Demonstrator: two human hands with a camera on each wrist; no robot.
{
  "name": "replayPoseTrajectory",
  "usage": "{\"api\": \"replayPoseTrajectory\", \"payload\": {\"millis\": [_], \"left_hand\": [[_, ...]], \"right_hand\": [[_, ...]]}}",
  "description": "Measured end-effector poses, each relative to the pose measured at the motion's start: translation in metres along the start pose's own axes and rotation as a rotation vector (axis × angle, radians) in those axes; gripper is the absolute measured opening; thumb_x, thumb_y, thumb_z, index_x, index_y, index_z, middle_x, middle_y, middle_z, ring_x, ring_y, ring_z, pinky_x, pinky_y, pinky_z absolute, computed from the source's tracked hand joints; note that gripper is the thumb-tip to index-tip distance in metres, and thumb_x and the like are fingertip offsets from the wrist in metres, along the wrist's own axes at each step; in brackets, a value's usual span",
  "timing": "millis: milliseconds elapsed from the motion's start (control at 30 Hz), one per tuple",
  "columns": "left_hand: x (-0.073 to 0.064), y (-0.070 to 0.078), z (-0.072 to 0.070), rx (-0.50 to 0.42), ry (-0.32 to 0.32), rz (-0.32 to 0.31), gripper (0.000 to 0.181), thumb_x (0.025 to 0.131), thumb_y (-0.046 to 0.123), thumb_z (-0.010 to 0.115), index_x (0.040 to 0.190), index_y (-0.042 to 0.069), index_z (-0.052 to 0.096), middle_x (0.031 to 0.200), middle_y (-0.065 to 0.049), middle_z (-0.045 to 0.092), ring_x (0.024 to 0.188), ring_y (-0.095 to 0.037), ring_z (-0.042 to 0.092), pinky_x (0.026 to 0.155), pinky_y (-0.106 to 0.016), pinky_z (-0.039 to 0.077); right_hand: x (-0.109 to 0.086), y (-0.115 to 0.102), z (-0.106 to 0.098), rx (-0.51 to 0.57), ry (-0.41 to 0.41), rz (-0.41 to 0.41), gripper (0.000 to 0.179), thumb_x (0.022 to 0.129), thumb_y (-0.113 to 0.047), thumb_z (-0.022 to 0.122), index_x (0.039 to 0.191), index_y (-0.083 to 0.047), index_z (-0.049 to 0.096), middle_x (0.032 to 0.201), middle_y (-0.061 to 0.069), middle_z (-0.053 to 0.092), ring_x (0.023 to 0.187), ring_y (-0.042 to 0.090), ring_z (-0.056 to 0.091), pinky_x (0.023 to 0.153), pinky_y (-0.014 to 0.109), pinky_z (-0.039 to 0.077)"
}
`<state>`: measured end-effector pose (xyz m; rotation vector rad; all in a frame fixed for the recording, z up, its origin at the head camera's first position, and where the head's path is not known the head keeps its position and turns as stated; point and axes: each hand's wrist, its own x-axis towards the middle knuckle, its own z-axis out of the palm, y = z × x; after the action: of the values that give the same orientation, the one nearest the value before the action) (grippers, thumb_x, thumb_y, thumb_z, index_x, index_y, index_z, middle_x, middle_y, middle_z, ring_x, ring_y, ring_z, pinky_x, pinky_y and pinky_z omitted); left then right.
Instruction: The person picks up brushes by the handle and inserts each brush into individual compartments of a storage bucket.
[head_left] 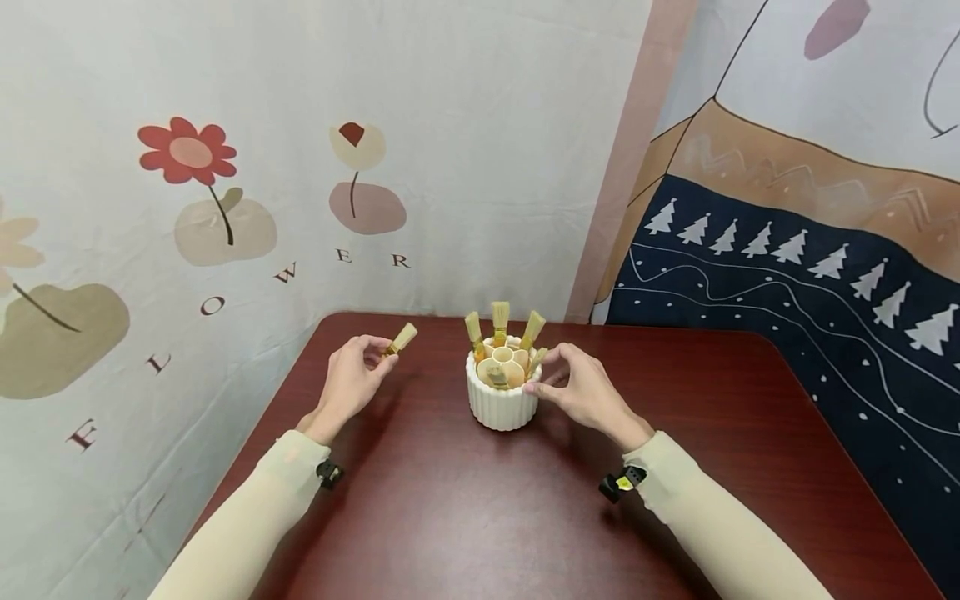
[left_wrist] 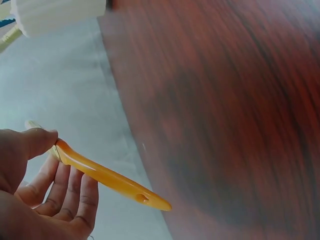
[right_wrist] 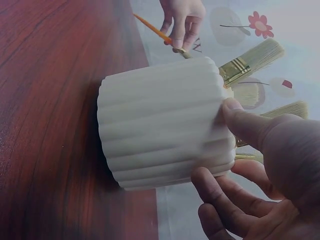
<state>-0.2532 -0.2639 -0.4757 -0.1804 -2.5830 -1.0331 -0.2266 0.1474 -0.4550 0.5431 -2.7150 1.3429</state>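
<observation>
My left hand point(head_left: 351, 377) pinches a paintbrush point(head_left: 403, 337) by its neck, above the table's left side. Its bristles point up and right in the head view; the orange handle hangs free in the left wrist view. A white ribbed brush holder point(head_left: 502, 410) stands upright with a round-compartment insert point(head_left: 502, 356) in its top. Several paintbrushes point(right_wrist: 252, 61) stand in it, bristles up. My right hand point(head_left: 581, 385) grips the holder at its right rim, thumb on the near side and fingers around the far side, next to one brush.
Everything stands over a dark red wooden table point(head_left: 480, 517). Behind it hangs a pale cloth point(head_left: 465, 100) with printed flowers and letters, and at right a navy cloth point(head_left: 712, 283) with white trees. Each wrist wears a black band point(head_left: 328, 473).
</observation>
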Motion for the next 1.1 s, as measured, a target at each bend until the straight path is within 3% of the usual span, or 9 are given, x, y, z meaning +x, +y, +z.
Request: {"api": "replayPoseTrajectory", "payload": {"millis": [167, 467, 867, 1100], "left_hand": [[-0.001, 0.010, 0.002, -0.024, 0.004, -0.008, 0.029, 0.108, 0.013, 0.084, 0.132, -0.001, 0.080, 0.120, -0.023, 0.081, 0.104, -0.037, 0.084, 0.098, -0.060, 0.070], [-0.001, 0.033, 0.004, -0.078, 0.008, -0.006, 0.028, 0.107, 0.016, 0.086, 0.130, 0.002, 0.081, 0.122, -0.019, 0.082, 0.104, -0.033, 0.086, 0.094, -0.044, 0.072], [-0.006, 0.072, 0.005, -0.196, -0.030, 0.004, 0.030, 0.107, 0.016, 0.087, 0.133, 0.002, 0.079, 0.125, -0.019, 0.085, 0.111, -0.034, 0.086, 0.098, -0.047, 0.072], [-0.006, 0.085, 0.006, -0.242, -0.016, -0.003, 0.030, 0.107, 0.017, 0.087, 0.132, 0.004, 0.078, 0.123, -0.018, 0.087, 0.114, -0.033, 0.086, 0.100, -0.047, 0.072]], "right_hand": [[0.000, -0.002, 0.001, -0.013, 0.009, 0.006, 0.045, 0.095, -0.024, 0.101, 0.125, -0.008, 0.072, 0.132, 0.015, 0.078, 0.094, 0.017, 0.084, 0.076, 0.029, 0.064], [-0.001, -0.006, 0.002, -0.045, 0.015, 0.008, 0.045, 0.095, -0.027, 0.101, 0.122, -0.006, 0.071, 0.125, 0.017, 0.075, 0.089, 0.015, 0.082, 0.074, 0.029, 0.063], [0.000, -0.004, -0.002, -0.084, 0.024, -0.010, 0.044, 0.093, -0.029, 0.102, 0.117, -0.007, 0.073, 0.120, 0.016, 0.078, 0.092, 0.018, 0.080, 0.077, 0.030, 0.062], [0.003, -0.003, -0.001, -0.098, 0.037, -0.047, 0.038, 0.091, -0.026, 0.103, 0.111, -0.011, 0.075, 0.116, 0.017, 0.079, 0.090, 0.016, 0.080, 0.077, 0.027, 0.060]]}}
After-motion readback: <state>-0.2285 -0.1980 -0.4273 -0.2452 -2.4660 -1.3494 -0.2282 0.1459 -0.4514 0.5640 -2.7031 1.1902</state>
